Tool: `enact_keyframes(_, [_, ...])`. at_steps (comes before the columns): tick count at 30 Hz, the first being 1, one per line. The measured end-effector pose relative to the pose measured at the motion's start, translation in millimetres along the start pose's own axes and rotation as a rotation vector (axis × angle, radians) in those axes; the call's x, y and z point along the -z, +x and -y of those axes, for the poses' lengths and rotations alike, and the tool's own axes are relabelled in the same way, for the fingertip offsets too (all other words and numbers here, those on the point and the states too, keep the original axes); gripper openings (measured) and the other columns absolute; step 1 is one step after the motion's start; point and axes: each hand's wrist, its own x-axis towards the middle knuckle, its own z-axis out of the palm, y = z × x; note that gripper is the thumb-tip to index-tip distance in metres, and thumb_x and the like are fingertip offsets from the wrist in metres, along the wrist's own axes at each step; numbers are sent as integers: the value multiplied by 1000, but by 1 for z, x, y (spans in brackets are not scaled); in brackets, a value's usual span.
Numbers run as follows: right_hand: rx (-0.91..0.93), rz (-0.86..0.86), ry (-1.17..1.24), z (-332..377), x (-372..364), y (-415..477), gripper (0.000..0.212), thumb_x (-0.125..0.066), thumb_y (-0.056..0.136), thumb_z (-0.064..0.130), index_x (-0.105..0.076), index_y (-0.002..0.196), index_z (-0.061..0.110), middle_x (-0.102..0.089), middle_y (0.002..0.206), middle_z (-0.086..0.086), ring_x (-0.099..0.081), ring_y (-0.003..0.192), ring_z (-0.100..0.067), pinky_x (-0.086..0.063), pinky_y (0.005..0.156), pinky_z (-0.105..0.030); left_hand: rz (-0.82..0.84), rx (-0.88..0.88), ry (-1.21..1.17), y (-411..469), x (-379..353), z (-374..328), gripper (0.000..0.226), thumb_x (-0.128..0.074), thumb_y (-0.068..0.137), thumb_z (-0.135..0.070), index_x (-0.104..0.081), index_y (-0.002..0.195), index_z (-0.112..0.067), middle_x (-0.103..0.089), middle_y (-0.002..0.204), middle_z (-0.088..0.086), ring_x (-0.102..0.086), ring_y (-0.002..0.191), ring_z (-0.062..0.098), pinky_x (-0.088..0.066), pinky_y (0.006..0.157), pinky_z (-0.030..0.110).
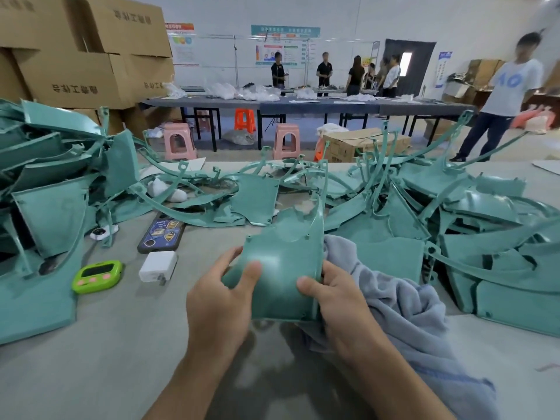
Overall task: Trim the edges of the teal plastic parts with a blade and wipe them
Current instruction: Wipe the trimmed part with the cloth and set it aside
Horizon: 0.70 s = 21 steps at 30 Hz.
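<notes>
One teal part [281, 268]: held above the table [121, 344] between both hands
Left hand [221, 301]: thumb on its face, fingers curled behind the left edge
Right hand [339, 307]: thumb pinching the right edge (perhaps the grey cloth [403, 304] too)

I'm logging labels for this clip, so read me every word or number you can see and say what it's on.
"40": on the white T-shirt at far right, slightly blurred.
Cardboard boxes: printed characters upside down, unreadable.
Wall posters: too small.
Phone case stickers: too blurred.
</notes>
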Motion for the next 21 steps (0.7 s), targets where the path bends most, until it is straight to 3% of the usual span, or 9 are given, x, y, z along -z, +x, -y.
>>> enact_keyframes(1, [-22, 6, 25, 1, 3, 4, 34, -54, 98, -4, -78, 94, 19, -79, 95, -13, -75, 81, -26, -60, 63, -37, -1, -116, 160, -4, -2, -4, 72, -58, 70, -70, -49, 137, -45, -61, 104, -42, -56, 88, -11, -46, 79, 15])
enact_keyframes(3, [-37, 9, 69, 4, 10, 11, 36, -52, 97, -6, -79, 92, 17, -78, 94, -17, -74, 77, -27, -58, 62, -35, 27, -205, 319, -10, -6, -9, 92, -57, 63, -75, -32, 147, -47, -54, 129, -28, -54, 109, 4, -49, 84, 32])
enact_keyframes(5, [-33, 37, 105, 4, 13, 14, 31, -52, 97, -8, -77, 96, 10, -77, 98, -22, -73, 81, -31, -59, 69, -38, 0, -216, 439, -11, -8, -10, 102, -54, 58, -80, -29, 149, -43, -51, 138, -18, -55, 119, 14, -52, 81, 38])
enact_keyframes(7, [-38, 63, 108, 1, 15, 11, 27, -52, 97, -9, -74, 103, 5, -76, 103, -25, -72, 87, -36, -56, 79, -45, -1, -206, 473, -13, -9, -9, 102, -54, 55, -82, -32, 148, -44, -62, 127, -15, -63, 110, 20, -52, 76, 36])
enact_keyframes(9, [-58, 82, 115, 1, 16, 9, 25, -52, 97, -8, -72, 108, 2, -75, 106, -25, -71, 93, -39, -56, 87, -50, 54, -154, 304, -13, -7, -5, 92, -61, 58, -75, -38, 143, -47, -71, 109, -12, -68, 94, 19, -50, 71, 29])
enact_keyframes(13, [-93, 121, 116, 9, 16, 3, 26, -51, 97, -9, -65, 119, -7, -70, 117, -31, -66, 104, -43, -48, 101, -59, 36, -118, 24, -3, -4, 0, 51, -57, 85, -51, -56, 135, -42, -67, 74, -9, -62, 71, 2, -45, 61, 17])
enact_keyframes(16, [-97, 125, 111, 15, 13, -6, 23, -50, 100, -4, -65, 118, -5, -71, 116, -30, -67, 100, -38, -50, 94, -54, -16, -126, -112, -2, 2, 0, 36, -52, 101, -32, -65, 134, -29, -71, 104, -18, -59, 93, -21, -47, 84, 7])
enact_keyframes(18, [-109, 112, 119, 20, 13, -15, 20, -50, 104, 2, -69, 111, 2, -76, 107, -21, -73, 92, -30, -57, 84, -45, 13, -103, -145, -5, 6, -4, 33, -51, 103, -25, -68, 132, -29, -70, 111, -27, -59, 105, -18, -49, 95, 16])
enact_keyframes(21, [-126, 86, 174, 32, 16, -32, 23, -49, 105, 3, -71, 109, 4, -77, 106, -18, -76, 92, -29, -61, 80, -45, 43, -121, -6, -17, 13, -26, 51, -59, 84, -53, -59, 134, -44, -72, 98, -28, -65, 93, -9, -55, 89, 26])
